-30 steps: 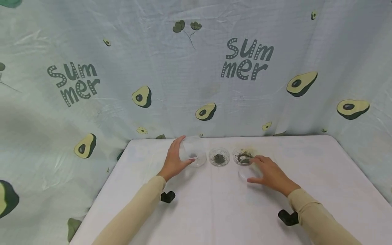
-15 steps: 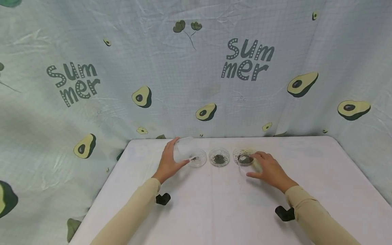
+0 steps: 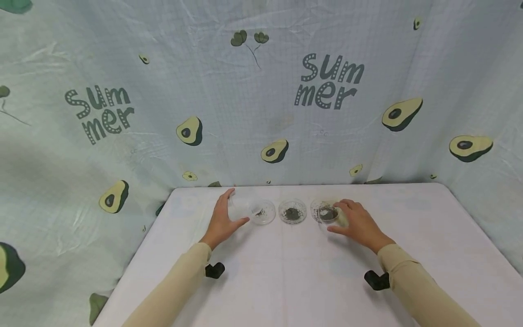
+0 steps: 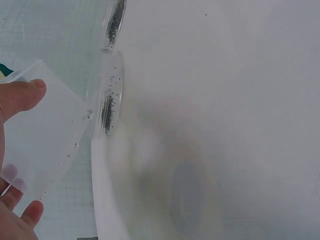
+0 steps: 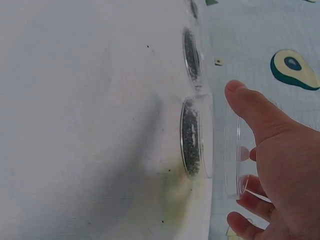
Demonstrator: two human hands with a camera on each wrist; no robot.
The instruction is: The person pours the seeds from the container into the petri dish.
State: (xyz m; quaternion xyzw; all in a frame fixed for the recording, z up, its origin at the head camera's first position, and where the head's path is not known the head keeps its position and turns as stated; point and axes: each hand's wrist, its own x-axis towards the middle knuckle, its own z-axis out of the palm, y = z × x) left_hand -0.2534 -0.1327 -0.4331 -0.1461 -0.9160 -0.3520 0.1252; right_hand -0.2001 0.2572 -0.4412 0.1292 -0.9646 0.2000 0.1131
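Observation:
My left hand (image 3: 220, 221) pinches a thin translucent sheet (image 4: 50, 130) with straight edges. Dark specks cling along its edge, and its exact kind is unclear. Just right of it lies a clear petri dish (image 3: 269, 219) with a few dark bits. In the middle stands a second petri dish (image 3: 292, 213) with a pile of dark grains. My right hand (image 3: 359, 225) holds a clear round petri dish lid (image 5: 232, 155) by its rim, thumb on one side and fingers on the other. The lid is apart from and above the right petri dish (image 5: 190, 137), which contains dark grains.
The three dishes stand in a row near the back edge of a white-covered table (image 3: 282, 272). Behind it hangs a pale curtain (image 3: 229, 91) printed with avocados. Loose dark specks lie on the tabletop near the dishes. Black wrist mounts (image 3: 215, 270) hang below both forearms.
My left hand has drawn left, away from the left dish, carrying the sheet. My right hand has shifted slightly up and left, bringing the lid closer over the right dish.

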